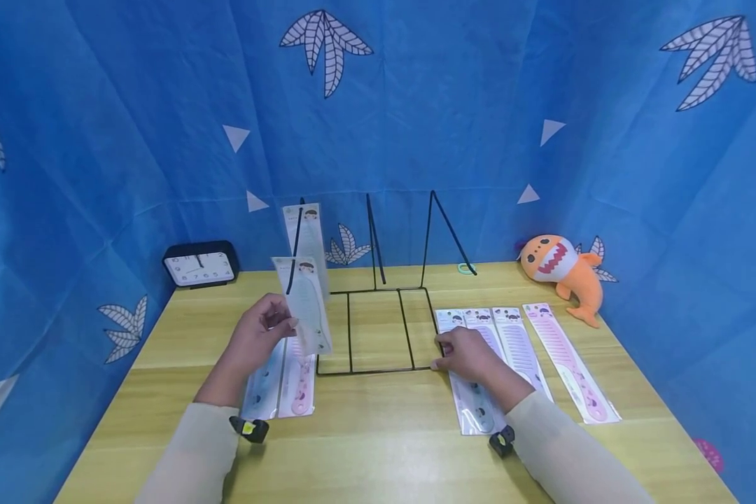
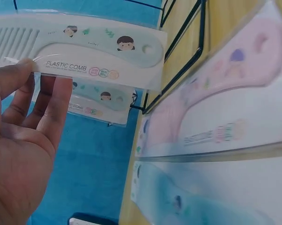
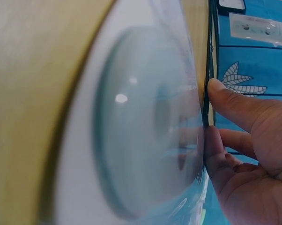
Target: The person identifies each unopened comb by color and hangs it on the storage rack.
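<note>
My left hand [image 1: 266, 329] pinches a packaged green plastic comb [image 1: 306, 308] by its edge, thumb on one face and fingers behind. The top of this pack overlaps the front end of the left hook on a black wire rack [image 1: 350, 334]. Another packaged comb [image 1: 304, 218] hangs farther back on that hook. In the left wrist view, the held comb [image 2: 103, 44] shows its printed card and handle. My right hand [image 1: 469, 353] grips the rack's base wire at the front right corner, thumb and fingers on either side of it. The middle and right hooks hold no packs.
Two packs, one blue [image 1: 263, 381] and one pink [image 1: 297, 385], lie left of the rack. Several packs lie to its right, with a pink comb pack [image 1: 570, 360] outermost. A clock [image 1: 201, 266] and an orange plush shark [image 1: 563, 269] stand near the blue curtain [image 1: 466, 126].
</note>
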`<act>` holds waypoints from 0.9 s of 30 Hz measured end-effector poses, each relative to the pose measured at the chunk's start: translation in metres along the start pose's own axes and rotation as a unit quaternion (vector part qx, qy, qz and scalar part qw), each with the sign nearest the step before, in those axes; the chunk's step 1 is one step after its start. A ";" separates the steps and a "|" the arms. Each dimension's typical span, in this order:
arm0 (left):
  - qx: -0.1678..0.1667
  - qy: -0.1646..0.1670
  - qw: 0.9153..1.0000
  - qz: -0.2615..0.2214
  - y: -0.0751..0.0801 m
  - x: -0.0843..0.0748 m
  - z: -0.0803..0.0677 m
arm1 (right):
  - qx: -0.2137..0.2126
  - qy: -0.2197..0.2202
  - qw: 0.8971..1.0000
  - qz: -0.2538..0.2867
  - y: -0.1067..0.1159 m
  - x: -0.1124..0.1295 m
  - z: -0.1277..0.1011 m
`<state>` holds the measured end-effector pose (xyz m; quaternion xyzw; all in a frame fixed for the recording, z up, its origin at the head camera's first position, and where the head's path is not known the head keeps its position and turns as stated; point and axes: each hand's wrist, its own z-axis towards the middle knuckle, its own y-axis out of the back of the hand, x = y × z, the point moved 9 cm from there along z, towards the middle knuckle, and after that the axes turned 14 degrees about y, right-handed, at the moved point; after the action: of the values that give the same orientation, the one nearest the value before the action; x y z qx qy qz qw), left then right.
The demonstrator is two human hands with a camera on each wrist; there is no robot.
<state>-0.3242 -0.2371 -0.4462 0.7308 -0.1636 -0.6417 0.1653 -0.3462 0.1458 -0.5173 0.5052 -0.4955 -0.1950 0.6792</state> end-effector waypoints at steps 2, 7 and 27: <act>-0.003 -0.002 1.000 -0.002 0.002 -0.003 0.006 | -0.002 0.008 1.000 0.001 0.000 0.002 0.000; -0.002 -0.013 1.000 -0.021 0.005 -0.011 0.023 | -0.008 0.020 1.000 -0.001 0.001 0.004 0.000; -0.011 0.048 0.997 -0.059 0.012 -0.011 0.065 | -0.006 0.014 1.000 0.001 0.003 0.003 -0.002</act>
<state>-0.3901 -0.2452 -0.4386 0.7674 -0.1055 -0.6162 0.1427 -0.3439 0.1455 -0.5135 0.5030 -0.4855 -0.1905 0.6892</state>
